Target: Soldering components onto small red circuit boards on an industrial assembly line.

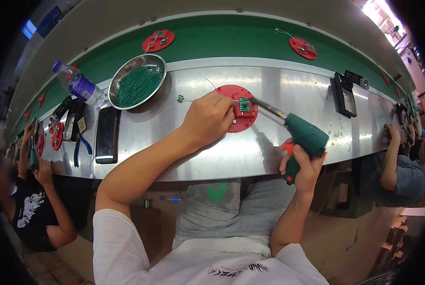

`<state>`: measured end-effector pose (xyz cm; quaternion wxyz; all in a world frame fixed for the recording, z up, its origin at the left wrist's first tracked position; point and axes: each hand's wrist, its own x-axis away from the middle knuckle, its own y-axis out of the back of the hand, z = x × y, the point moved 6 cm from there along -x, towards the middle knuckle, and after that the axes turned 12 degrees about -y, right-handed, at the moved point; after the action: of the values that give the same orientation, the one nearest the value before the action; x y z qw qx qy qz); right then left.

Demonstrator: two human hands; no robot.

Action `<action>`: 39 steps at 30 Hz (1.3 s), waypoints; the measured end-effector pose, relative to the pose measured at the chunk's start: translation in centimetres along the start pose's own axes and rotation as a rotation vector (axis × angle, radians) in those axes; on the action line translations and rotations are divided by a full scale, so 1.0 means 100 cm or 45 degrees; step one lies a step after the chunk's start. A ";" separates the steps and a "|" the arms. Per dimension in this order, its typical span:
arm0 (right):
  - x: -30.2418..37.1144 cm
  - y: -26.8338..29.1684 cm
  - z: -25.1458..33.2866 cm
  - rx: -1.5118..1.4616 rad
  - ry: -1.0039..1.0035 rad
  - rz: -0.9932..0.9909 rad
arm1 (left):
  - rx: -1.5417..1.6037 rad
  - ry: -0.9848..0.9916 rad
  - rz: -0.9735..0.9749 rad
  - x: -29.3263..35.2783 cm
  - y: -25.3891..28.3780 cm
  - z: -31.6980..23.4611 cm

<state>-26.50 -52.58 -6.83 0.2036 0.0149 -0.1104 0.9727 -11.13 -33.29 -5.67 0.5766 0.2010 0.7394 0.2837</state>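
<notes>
On the metal bench a red round plate [226,125] lies flat, with a small green circuit board [243,105] on it. My left hand [207,118] rests over the plate's left side, its fingers pinched together at the board's left edge; what they hold is hidden. Thin wires come out beyond this hand, one leading to a tiny green board [180,99]. In my right hand [306,167] is a green soldering gun [307,134] with an orange trigger. Its long metal tip reaches left to the circuit board, at or just above its upper right edge.
A steel bowl [162,79] of green wire pieces stands back left, beside a water bottle [81,85]. Nearer are a phone [107,135] and blue-handled pliers [83,145]. A black holder [344,95] stands right. More red plates [158,41] lie on the green strip behind. Other people work at both sides.
</notes>
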 end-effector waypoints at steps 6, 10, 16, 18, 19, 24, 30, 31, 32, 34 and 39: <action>-0.012 0.022 -0.007 -0.194 0.128 -0.161 | 0.015 -0.003 0.000 -0.002 0.001 -0.001; -0.017 0.025 -0.006 -0.215 0.099 -0.206 | 0.017 0.006 0.016 -0.002 0.001 0.001; -0.016 0.029 -0.009 -0.213 0.113 -0.243 | 0.062 0.024 -0.001 -0.002 0.000 0.001; -0.016 0.031 -0.011 -0.224 0.124 -0.269 | 0.028 -0.033 -0.071 -0.007 0.010 -0.001; -0.015 0.032 -0.011 -0.201 0.128 -0.275 | -0.003 -0.087 -0.144 -0.010 0.016 -0.003; -0.012 0.035 -0.013 -0.173 0.162 -0.249 | -0.008 -0.066 -0.196 -0.014 0.030 -0.002; 0.002 0.022 -0.008 -0.129 0.331 0.056 | 0.060 -0.137 -0.075 -0.017 0.017 -0.014; 0.004 0.021 -0.006 -0.128 0.327 0.055 | 0.071 -0.067 -0.017 -0.014 0.012 -0.010; 0.005 0.019 -0.004 -0.057 0.283 0.040 | 0.082 0.003 0.042 -0.010 0.007 -0.005; 0.006 0.015 -0.004 0.014 0.236 0.026 | 0.077 -0.012 0.038 -0.005 0.003 0.002; 0.006 0.012 -0.001 0.063 0.205 0.018 | 0.087 0.013 0.062 -0.001 -0.003 0.009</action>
<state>-27.56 -53.36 -7.15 0.2047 -0.0590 -0.0696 0.9746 -10.25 -33.46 -5.96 0.5585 0.2368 0.7466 0.2732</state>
